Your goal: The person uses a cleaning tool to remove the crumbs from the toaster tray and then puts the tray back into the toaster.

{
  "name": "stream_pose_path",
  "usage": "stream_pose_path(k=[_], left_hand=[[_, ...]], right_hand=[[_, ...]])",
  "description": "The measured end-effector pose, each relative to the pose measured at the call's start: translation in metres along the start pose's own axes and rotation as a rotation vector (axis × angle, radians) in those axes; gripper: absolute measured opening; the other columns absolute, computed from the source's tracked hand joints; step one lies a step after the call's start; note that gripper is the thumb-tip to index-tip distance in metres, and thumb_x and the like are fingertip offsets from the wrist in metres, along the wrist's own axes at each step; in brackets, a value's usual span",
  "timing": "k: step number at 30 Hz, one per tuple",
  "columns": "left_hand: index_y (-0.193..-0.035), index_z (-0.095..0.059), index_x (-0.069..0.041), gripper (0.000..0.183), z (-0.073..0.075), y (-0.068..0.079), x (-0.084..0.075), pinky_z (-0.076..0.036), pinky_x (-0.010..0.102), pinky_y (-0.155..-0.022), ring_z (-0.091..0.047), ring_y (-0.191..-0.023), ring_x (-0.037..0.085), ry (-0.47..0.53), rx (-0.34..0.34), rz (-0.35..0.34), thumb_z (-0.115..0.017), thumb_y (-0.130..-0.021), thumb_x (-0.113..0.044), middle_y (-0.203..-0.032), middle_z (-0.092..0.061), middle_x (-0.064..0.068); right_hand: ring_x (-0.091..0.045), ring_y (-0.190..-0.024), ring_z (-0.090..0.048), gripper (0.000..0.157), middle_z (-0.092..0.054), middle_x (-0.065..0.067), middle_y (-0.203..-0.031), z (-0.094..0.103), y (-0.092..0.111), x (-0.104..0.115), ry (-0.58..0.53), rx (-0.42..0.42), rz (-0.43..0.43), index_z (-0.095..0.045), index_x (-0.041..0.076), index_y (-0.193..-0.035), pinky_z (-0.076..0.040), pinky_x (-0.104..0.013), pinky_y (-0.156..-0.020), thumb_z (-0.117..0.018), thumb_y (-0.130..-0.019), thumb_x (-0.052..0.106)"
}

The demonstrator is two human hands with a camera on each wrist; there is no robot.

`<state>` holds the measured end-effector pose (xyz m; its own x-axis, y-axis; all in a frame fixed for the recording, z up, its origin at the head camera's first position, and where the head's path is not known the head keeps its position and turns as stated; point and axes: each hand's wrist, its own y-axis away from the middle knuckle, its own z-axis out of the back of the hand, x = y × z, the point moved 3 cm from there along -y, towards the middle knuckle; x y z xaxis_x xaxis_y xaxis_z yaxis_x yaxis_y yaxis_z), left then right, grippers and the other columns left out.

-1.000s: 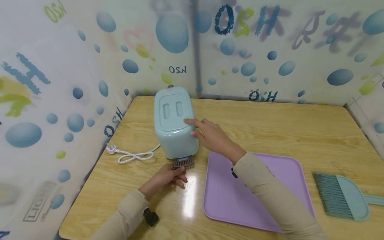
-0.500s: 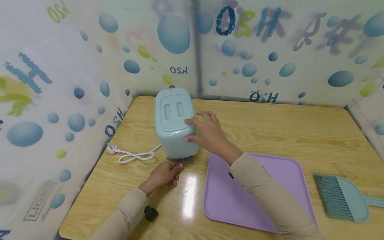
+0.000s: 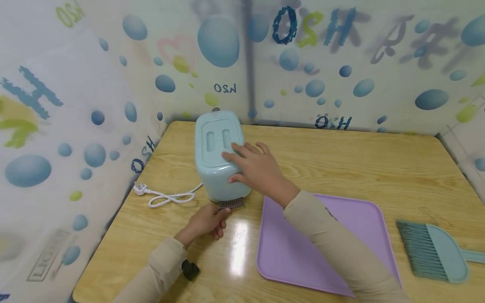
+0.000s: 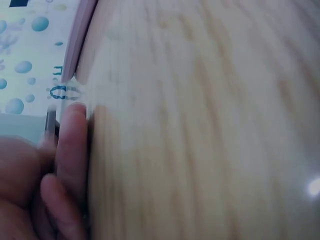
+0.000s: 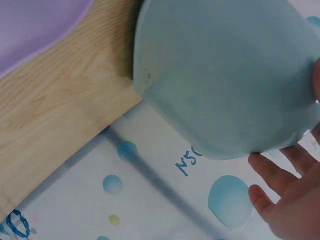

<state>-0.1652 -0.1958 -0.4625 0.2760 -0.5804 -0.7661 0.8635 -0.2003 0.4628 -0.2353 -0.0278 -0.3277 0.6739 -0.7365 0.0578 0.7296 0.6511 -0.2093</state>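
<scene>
A light-blue toaster [image 3: 223, 183] with a lid [image 3: 217, 143] on top stands at the left rear of the table. From the bottom of its near end juts a dark, slotted crumb tray [image 3: 232, 203]. My left hand [image 3: 204, 219] pinches the edge of this tray, thumb on top and fingers curled below; the left wrist view shows those fingers [image 4: 72, 145] low beside the tabletop. My right hand [image 3: 261, 169] rests on the toaster's right near corner, fingers spread over the lid edge. In the right wrist view, fingertips [image 5: 257, 159] meet the toaster's edge.
A white cord with a plug [image 3: 140, 188] lies looped left of the toaster. Right of it is a purple tray [image 3: 295, 261], partly under my right forearm. A blue hand brush [image 3: 443, 252] lies at the far right. Patterned walls [image 3: 303, 97] border the table behind and left.
My left hand has moved slightly toward the toaster, and the crumb tray sticks out less than before. My right hand has shifted a little left over the lid, its fingers more spread.
</scene>
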Motion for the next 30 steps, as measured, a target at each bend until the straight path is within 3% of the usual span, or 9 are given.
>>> stream_pose_path(k=[13, 18, 26, 30], left_hand=[[-0.063, -0.057, -0.003, 0.057, -0.001, -0.008, -0.001, -0.050, 0.035, -0.041, -0.058, -0.037, 0.018, -0.020, -0.057, 0.075, -0.035, -0.098, -0.043, -0.043, -0.057, 0.008], [-0.061, -0.058, -0.005, 0.059, 0.000, -0.008, -0.002, -0.049, 0.033, -0.040, -0.058, -0.036, 0.017, -0.084, -0.075, 0.103, -0.035, -0.097, -0.046, -0.043, -0.058, 0.006], [-0.055, -0.058, -0.012, 0.062, 0.001, -0.011, -0.005, -0.045, 0.031, -0.039, -0.055, -0.033, 0.014, -0.283, -0.151, 0.076, -0.030, -0.098, -0.046, -0.041, -0.056, 0.000], [-0.058, -0.058, -0.009, 0.059, 0.001, -0.011, -0.002, -0.047, 0.032, -0.039, -0.056, -0.034, 0.016, -0.196, -0.138, 0.109, -0.033, -0.098, -0.045, -0.042, -0.057, 0.004]], right_hand=[[-0.031, -0.125, -0.048, 0.064, -0.045, -0.004, -0.142, 0.000, -0.003, 0.001, 0.001, -0.061, 0.058, -0.045, 0.028, -0.135, -0.022, -0.048, -0.113, -0.056, -0.079, 0.057], [-0.035, -0.124, -0.048, 0.062, -0.045, -0.007, -0.141, -0.001, -0.004, 0.002, -0.029, -0.074, 0.071, -0.047, 0.026, -0.134, -0.018, -0.051, -0.113, -0.057, -0.080, 0.055], [-0.038, -0.120, -0.051, 0.061, -0.048, -0.010, -0.138, 0.001, -0.004, 0.003, -0.014, -0.134, 0.099, -0.050, 0.023, -0.131, -0.019, -0.053, -0.112, -0.058, -0.079, 0.053], [-0.036, -0.121, -0.051, 0.062, -0.048, -0.009, -0.139, 0.000, -0.006, 0.004, -0.007, -0.109, 0.092, -0.049, 0.024, -0.132, -0.019, -0.052, -0.113, -0.057, -0.079, 0.055]])
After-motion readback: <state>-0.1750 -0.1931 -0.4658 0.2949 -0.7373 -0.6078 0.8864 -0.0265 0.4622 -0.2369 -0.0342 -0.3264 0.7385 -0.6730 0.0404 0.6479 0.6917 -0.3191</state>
